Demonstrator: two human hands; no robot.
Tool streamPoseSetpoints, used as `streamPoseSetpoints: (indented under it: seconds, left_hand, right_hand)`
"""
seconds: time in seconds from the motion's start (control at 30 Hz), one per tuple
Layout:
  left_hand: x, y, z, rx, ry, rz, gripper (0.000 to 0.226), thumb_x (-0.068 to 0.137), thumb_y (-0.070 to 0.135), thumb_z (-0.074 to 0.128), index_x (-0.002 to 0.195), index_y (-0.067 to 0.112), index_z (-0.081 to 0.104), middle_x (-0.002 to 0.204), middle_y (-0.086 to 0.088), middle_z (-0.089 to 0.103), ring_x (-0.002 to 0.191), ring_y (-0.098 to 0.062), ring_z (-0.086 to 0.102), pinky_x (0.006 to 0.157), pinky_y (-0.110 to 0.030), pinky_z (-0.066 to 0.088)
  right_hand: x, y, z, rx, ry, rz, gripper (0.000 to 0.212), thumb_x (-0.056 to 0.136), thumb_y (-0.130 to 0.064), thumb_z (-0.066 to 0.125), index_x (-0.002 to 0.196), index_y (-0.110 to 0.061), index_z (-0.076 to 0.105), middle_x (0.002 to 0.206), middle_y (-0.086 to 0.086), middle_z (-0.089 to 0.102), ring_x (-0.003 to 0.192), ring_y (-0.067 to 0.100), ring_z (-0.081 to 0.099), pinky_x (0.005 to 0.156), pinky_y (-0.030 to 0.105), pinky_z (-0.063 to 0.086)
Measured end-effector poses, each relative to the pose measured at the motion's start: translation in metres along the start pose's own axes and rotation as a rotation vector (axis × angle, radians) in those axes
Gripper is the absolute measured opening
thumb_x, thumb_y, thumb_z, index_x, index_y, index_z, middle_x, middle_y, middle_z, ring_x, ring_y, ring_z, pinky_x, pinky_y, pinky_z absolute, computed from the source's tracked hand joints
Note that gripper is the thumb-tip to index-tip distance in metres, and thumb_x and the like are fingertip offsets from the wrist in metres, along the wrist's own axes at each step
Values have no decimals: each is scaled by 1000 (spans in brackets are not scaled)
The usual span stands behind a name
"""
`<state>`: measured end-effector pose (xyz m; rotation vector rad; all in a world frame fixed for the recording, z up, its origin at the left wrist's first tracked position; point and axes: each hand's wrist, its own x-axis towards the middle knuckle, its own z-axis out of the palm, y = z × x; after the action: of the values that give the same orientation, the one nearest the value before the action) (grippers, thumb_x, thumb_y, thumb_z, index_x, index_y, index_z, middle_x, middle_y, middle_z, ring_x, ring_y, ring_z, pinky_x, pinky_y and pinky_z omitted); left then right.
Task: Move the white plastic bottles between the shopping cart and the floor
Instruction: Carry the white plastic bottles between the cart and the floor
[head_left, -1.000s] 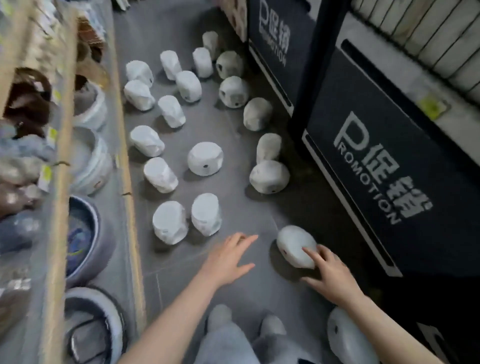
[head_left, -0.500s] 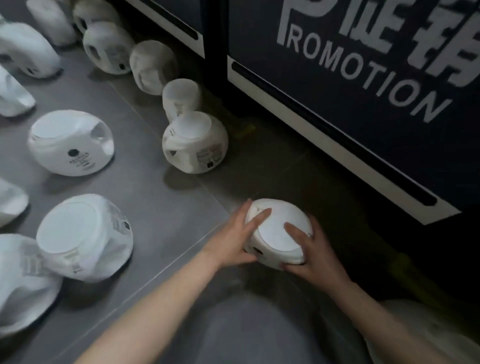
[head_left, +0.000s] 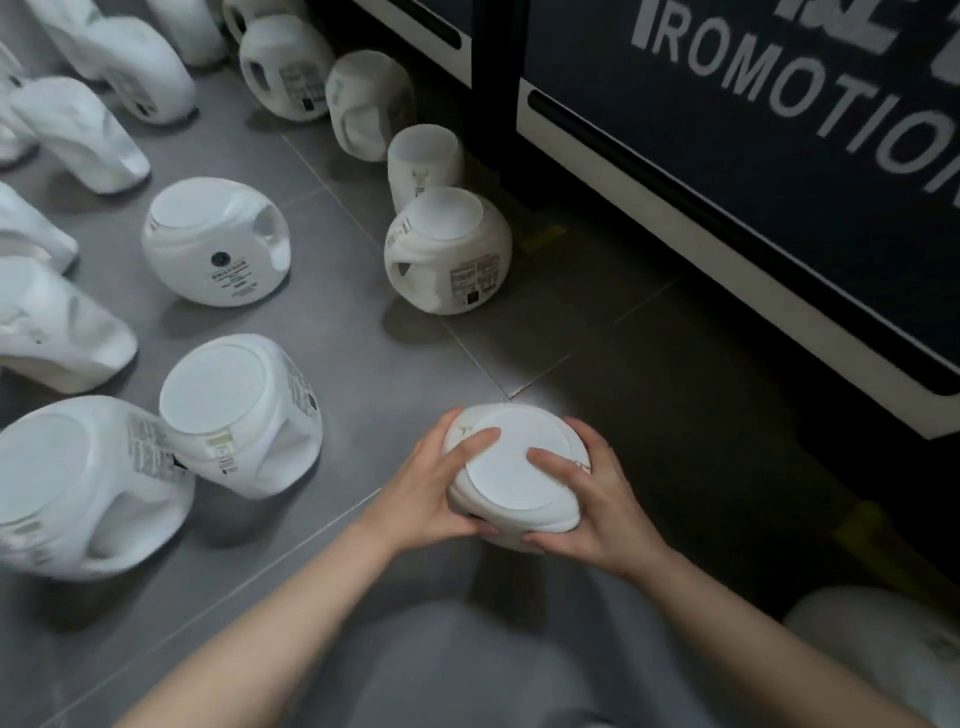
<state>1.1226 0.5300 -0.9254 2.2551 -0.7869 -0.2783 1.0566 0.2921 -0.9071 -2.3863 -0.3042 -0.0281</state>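
A white plastic bottle (head_left: 519, 483) sits low over the grey floor (head_left: 363, 332), its flat base turned up toward me. My left hand (head_left: 431, 493) grips its left side with the thumb over the base. My right hand (head_left: 592, 499) grips its right side, fingers curled underneath. Several more white bottles stand upside down on the floor to the left and behind, among them a round one (head_left: 449, 254), another with a dark round logo (head_left: 218, 241), and one near my left arm (head_left: 239, 415). No shopping cart is in view.
A dark promotion display panel (head_left: 779, 156) with a white lower trim runs along the right, close to the held bottle. Another white bottle (head_left: 883, 639) lies at the bottom right beside my grey-trousered knee (head_left: 467, 670). A yellow floor mark (head_left: 878, 530) shows in the shadow.
A second ago only my right hand touched the bottle and my left hovered open. Both hands have since closed round it, and the view has dropped much closer to the floor.
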Motion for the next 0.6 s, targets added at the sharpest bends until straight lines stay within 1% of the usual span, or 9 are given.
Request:
streamPoseSetpoints:
  seconds: [0.07, 0.13, 0.17, 0.27, 0.37, 0.43, 0.5, 0.53, 0.6]
  left_hand:
    - [5, 4, -8, -45, -36, -50, 97, 57, 63, 75, 136, 60, 18, 149, 1, 18, 138, -17, 28, 114, -34, 30]
    - [7, 9, -19, -86, -50, -120, 96, 52, 66, 75, 132, 64, 21, 145, 9, 23, 135, -8, 28, 113, -26, 27]
    - [8, 13, -26, -99, -59, -153, 95, 50, 68, 75, 129, 67, 22, 144, 11, 26, 134, -5, 28, 113, -21, 25]
    - [9, 32, -60, -107, -88, -216, 97, 47, 68, 76, 128, 66, 23, 142, 12, 33, 132, 0, 30, 112, -18, 23]
    - [8, 69, -114, -122, -118, -272, 97, 49, 61, 81, 129, 61, 26, 141, 14, 33, 128, 4, 30, 107, -11, 21]
    - [9, 101, -152, -127, -140, -284, 97, 49, 61, 81, 129, 62, 26, 140, 14, 34, 129, 1, 33, 109, -17, 25]
    - [11, 139, -190, -129, -151, -280, 97, 49, 62, 80, 129, 63, 26, 139, 14, 35, 130, -1, 34, 110, -23, 28]
    - [12, 159, -208, -133, -161, -279, 97, 50, 60, 81, 129, 62, 26, 139, 13, 35, 130, -2, 34, 110, -23, 27]
    - [14, 200, -239, -148, -197, -280, 97, 52, 55, 84, 129, 61, 27, 140, 10, 33, 131, -2, 31, 111, -22, 25]
  right_hand:
    - [7, -2, -6, 23, -1, 27, 74, 63, -65, 70, 128, -39, 47, 144, 8, 28, 133, 19, 30, 107, 31, 31]
    - [17, -8, -13, 71, -18, 59, 72, 61, -67, 70, 125, -43, 49, 140, -6, 29, 128, 6, 31, 105, 26, 32]
    - [23, -13, -18, 99, -27, 76, 73, 59, -67, 71, 124, -45, 49, 138, -11, 29, 126, 3, 33, 105, 25, 33]
    - [40, -38, -37, 179, -53, 121, 71, 55, -66, 73, 121, -48, 51, 133, -14, 34, 124, 2, 38, 106, 28, 37]
    - [54, -81, -73, 241, -91, 153, 70, 54, -65, 74, 118, -53, 49, 133, -14, 34, 125, 3, 38, 107, 28, 36]
    - [61, -115, -105, 285, -114, 173, 70, 53, -64, 74, 117, -54, 48, 132, -17, 34, 124, 1, 37, 106, 27, 35]
    - [65, -150, -142, 323, -130, 184, 69, 53, -62, 75, 117, -53, 48, 130, -26, 31, 122, -6, 35, 105, 23, 34]
    - [66, -167, -162, 341, -132, 196, 69, 53, -61, 75, 116, -54, 48, 130, -29, 29, 122, -8, 34, 105, 22, 32]
    - [61, -200, -204, 376, -127, 234, 67, 54, -59, 76, 114, -56, 47, 130, -28, 29, 125, -4, 34, 106, 22, 31]
